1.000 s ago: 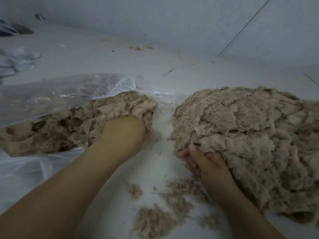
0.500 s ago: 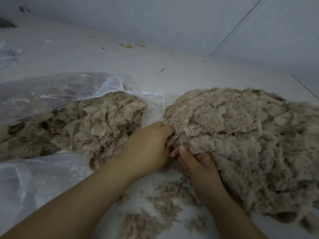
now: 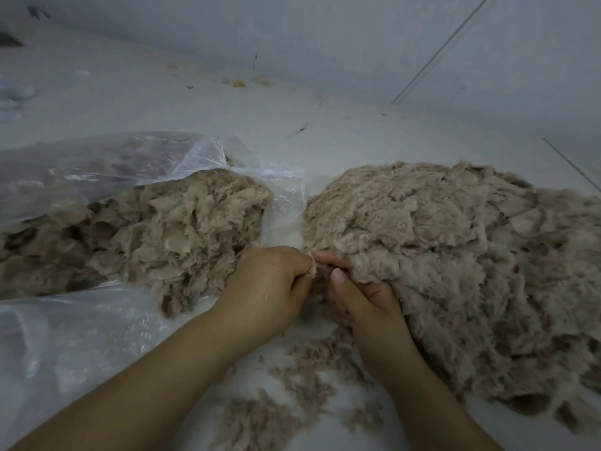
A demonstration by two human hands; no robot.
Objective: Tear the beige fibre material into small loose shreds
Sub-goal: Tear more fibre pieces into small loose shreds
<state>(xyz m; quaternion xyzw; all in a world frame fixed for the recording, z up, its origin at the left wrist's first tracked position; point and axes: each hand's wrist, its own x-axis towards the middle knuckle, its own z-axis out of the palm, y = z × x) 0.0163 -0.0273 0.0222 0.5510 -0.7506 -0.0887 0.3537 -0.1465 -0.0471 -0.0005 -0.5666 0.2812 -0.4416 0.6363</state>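
Note:
A big mound of beige fibre material (image 3: pixel 455 262) covers the right half of the pale surface. My right hand (image 3: pixel 364 307) grips the mound's near left edge, thumb on top and fingers tucked under the fibre. My left hand (image 3: pixel 270 288) meets it there, fingers curled, pinching a small tuft at that same edge. To the left, a clear plastic bag (image 3: pixel 81 177) lies open, with a heap of torn beige shreds (image 3: pixel 156 239) spilling from its mouth.
Loose beige shreds (image 3: pixel 292 395) are scattered on the white surface (image 3: pixel 227 118) between and below my forearms. Crumpled plastic (image 3: pixel 65 336) spreads at the near left. A pale wall (image 3: pixel 325 34) rises behind, with small bits of debris along its base.
My left hand left the shreds at the bag's mouth, crossed to the right and now pinches the mound's edge beside my right hand. The right hand kept its grip.

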